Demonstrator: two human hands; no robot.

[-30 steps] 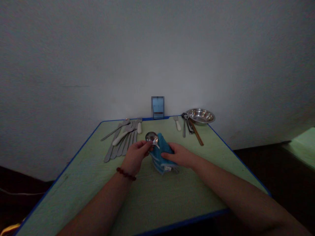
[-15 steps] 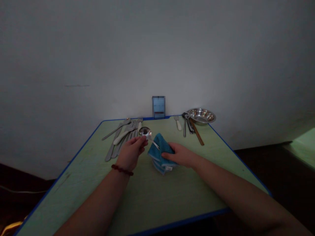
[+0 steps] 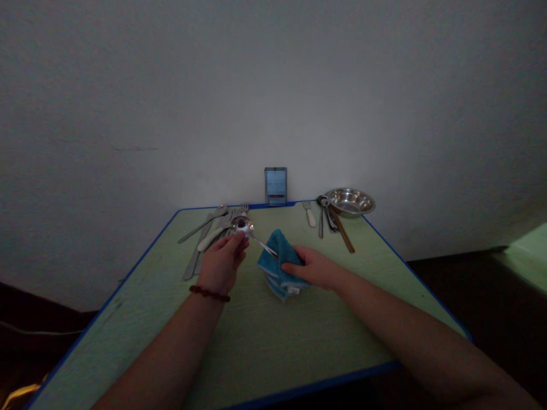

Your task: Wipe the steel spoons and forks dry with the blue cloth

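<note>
You were in what looked like a room of a home: your green desk (image 3: pixel 277 341), edged in blue, stood by a plain, marked wall (image 3: pixel 273 85), and everyday things showed it: a spoon (image 3: pixel 243 225), a blue cloth (image 3: pixel 278 257), table cutlery (image 3: pixel 208 238), wooden chopsticks (image 3: pixel 343 232) and 1 metal bowl (image 3: pixel 351 203).

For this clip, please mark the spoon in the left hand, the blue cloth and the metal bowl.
Spoon (image 3: pixel 243 226): head view, on its rounded scoop.
Blue cloth (image 3: pixel 276 273): head view, on its front face.
Metal bowl (image 3: pixel 351 201): head view, on its bare inside.
</note>
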